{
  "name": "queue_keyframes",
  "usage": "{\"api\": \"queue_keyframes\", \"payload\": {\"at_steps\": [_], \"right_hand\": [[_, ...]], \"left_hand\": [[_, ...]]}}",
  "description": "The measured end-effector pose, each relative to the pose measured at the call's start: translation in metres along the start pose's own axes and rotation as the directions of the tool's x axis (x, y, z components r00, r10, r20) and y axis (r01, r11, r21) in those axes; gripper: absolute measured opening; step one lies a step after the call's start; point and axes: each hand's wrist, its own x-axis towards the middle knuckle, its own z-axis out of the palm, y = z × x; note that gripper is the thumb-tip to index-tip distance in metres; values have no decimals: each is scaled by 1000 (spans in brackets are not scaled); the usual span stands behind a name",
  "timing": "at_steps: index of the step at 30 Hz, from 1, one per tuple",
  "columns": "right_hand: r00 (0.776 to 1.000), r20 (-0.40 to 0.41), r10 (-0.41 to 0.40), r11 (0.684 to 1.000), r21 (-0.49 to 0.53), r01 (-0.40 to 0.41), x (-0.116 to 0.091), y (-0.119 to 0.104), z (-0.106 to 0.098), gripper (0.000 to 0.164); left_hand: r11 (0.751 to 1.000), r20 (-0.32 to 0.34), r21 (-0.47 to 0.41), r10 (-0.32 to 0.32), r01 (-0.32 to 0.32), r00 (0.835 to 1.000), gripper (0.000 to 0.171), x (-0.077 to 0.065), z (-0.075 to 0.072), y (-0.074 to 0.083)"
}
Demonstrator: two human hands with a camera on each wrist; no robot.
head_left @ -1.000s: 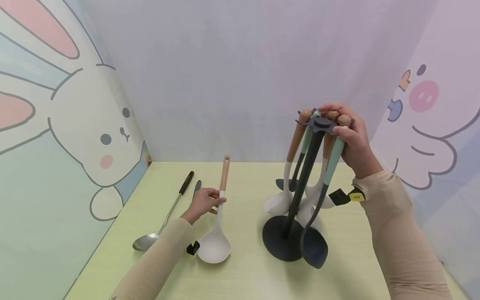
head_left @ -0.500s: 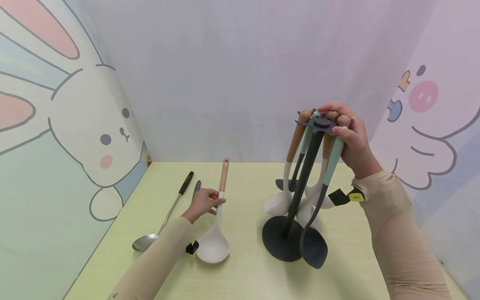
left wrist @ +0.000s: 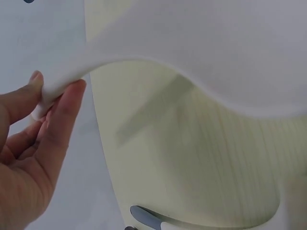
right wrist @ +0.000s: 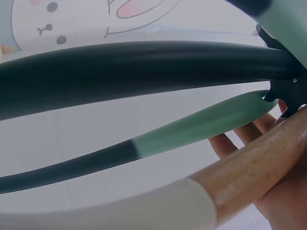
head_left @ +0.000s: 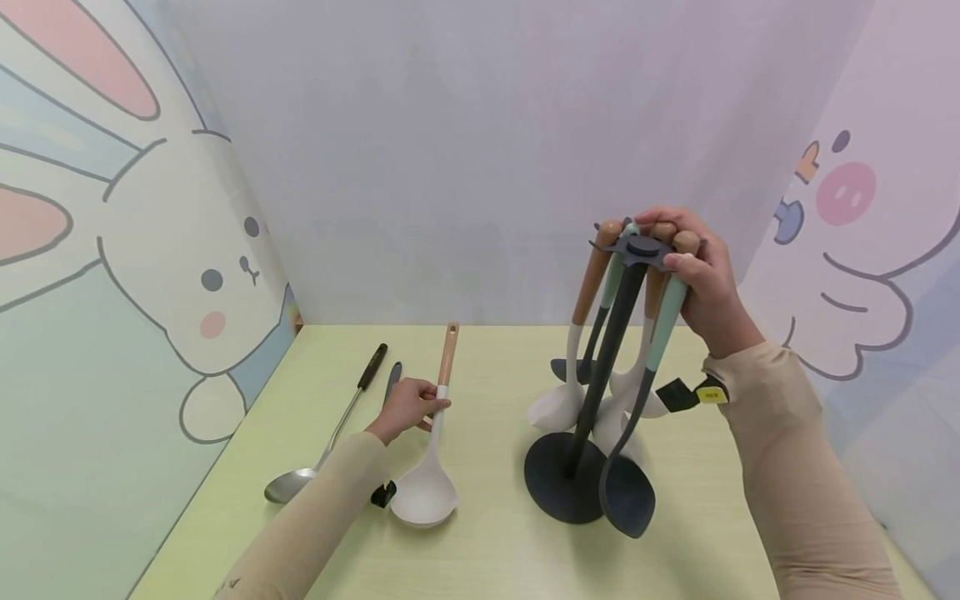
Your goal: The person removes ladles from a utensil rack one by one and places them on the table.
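My left hand point(head_left: 407, 408) pinches a white ladle point(head_left: 426, 492) by the upper part of its neck, just below the wood-coloured handle. The ladle's bowl points toward me. In the left wrist view, thumb and fingertips close on the white neck point(left wrist: 67, 79), and the bowl fills the upper right. My right hand point(head_left: 708, 279) grips the top of a black utensil stand point(head_left: 617, 350), its fingers around the hooked rim and handle ends. Hanging from the stand are a dark turner with a mint handle point(head_left: 667, 321), white utensils with wooden handles point(head_left: 592, 283) and another mint-handled one point(right wrist: 206, 120).
A steel ladle with a black handle point(head_left: 372, 367) lies left of my left forearm. Between it and my hand shows a grey handle end point(head_left: 394, 375), its rest mostly hidden. The pale wood table point(head_left: 495, 550) meets a curtain-like backdrop point(head_left: 465, 167), with cartoon walls either side.
The white ladle's handle end has come slightly down and toward me, and its bowl has shifted a little left. The right hand and the stand have hardly moved.
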Motion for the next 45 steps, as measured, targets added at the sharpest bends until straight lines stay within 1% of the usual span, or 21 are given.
{"api": "queue_keyframes", "payload": {"at_steps": [8,15,22,32,36,45], "right_hand": [[1000,4,0,1000,1,0,0,-1,0,38],[1000,0,-2,1000,4,2,0,0,0,37],[1000,0,2,1000,1,-2,0,0,0,38],[1000,0,5,1000,2,-5,0,1,0,38],[1000,0,4,1000,3,-4,-1,0,0,38],[1000,0,1,1000,7,-1,-1,0,0,38]], "left_hand": [[999,19,20,-30,30,999,16,2,1,-1],[999,55,41,-31,29,998,13,6,2,-7],[998,81,63,-35,29,996,12,3,1,-7],[993,92,96,-82,74,992,12,5,0,-10],[990,95,112,-98,87,991,12,6,0,-14],[985,102,156,-93,76,990,12,12,2,-22]]}}
